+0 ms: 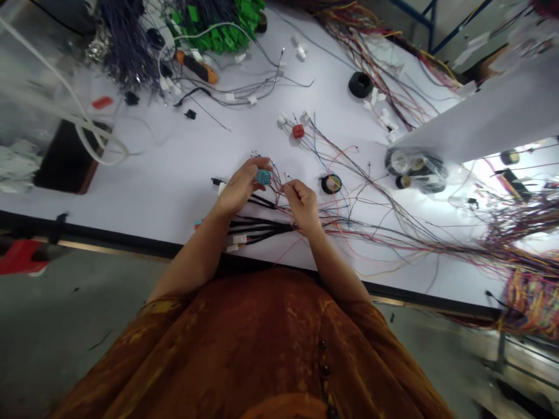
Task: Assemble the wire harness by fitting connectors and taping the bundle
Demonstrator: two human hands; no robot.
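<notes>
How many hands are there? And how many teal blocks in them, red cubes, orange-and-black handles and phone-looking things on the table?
Bare hands, left hand and right hand: 2
Teal plastic connector block: 1
Red plastic cube: 1
Orange-and-black tool handle: 1
Dark flat phone-like rectangle: 1
Total: 6

A small, block-shaped teal connector (pixel 262 177) is held in the left grip (pixel 239 187), its face with dark openings turned upward. Just beside it, thin wires (pixel 278 187), some reddish, are gathered at the right grip (pixel 302 203).
</notes>
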